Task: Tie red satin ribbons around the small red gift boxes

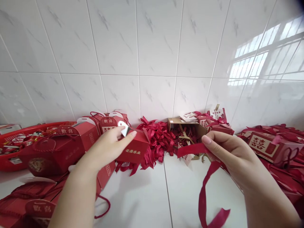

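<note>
My left hand (106,147) is closed on the top flap of a red gift box (136,150) with gold lettering, its thumb and fingers pinching a white-edged part. The box tilts slightly and partly hides behind the hand. Between the thumb and fingers of my right hand (228,152) is a strip of dark red ribbon (192,150). One short end sticks out to the left, while the longer tail hangs down and curls above the white surface. The two hands are apart, with a heap of red ribbons (156,136) behind and between them.
Red boxes (58,155) with cord handles crowd the left, beside a red plastic basket (10,163) of small packets. A cardboard box (175,121) with cards (188,117) stands near the tiled wall (156,63). Ribbon-tied boxes (263,147) are piled at right.
</note>
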Action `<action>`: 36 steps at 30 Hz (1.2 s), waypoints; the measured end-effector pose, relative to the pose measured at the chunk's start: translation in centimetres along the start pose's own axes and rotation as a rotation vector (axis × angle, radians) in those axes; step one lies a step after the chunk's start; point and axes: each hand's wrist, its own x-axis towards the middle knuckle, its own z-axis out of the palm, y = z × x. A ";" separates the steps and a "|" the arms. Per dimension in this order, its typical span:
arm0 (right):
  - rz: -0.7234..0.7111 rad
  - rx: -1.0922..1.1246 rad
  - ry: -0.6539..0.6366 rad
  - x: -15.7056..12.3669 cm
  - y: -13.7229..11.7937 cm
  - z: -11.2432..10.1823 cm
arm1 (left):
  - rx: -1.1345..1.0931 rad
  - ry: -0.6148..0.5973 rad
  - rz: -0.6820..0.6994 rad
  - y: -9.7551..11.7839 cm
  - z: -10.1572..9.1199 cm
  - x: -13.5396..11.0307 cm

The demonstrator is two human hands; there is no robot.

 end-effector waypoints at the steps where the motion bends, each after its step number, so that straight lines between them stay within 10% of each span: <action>1: 0.003 0.001 -0.001 0.0 0.0 0.0 | -0.032 -0.084 0.019 0.3 0.8 -0.1; 11: -0.007 -0.028 -0.040 0.2 -0.3 -0.4 | 0.157 -0.689 0.244 1.1 3.2 -1.5; 22: -0.117 -0.059 -0.112 0.2 -0.4 2.0 | -0.410 -0.831 0.310 3.8 4.8 -2.9; 29: -0.091 -0.130 -0.144 0.6 -0.1 1.7 | -0.430 -0.603 0.304 4.0 4.1 -2.5; 36: -0.052 -0.009 -0.321 1.1 1.3 3.4 | -0.322 -0.649 0.365 4.2 5.4 -2.8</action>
